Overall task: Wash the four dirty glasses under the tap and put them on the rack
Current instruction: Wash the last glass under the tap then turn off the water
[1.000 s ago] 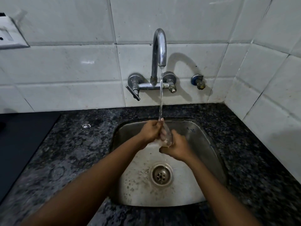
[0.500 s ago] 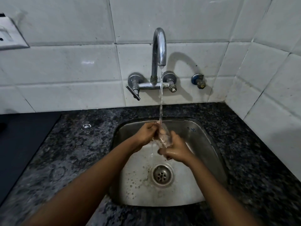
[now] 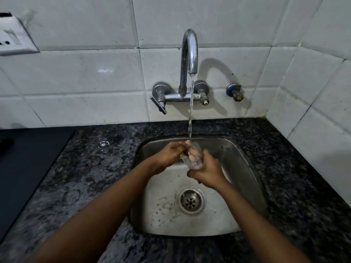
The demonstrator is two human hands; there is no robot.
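While water runs from the tap (image 3: 190,54), the right hand (image 3: 206,172) grips a glass (image 3: 193,158) over the sink (image 3: 245,168); the left hand (image 3: 169,155) pinches its rim. Washing underway; racking follows, no rack visible.

My right hand (image 3: 207,170) covers the lower half of the glass (image 3: 192,157), so I can't see its base. The switch plate (image 3: 16,39) at 10 o'clock is cut by the edge, and the tabletop (image 3: 303,196) blurs out toward 4 o'clock.
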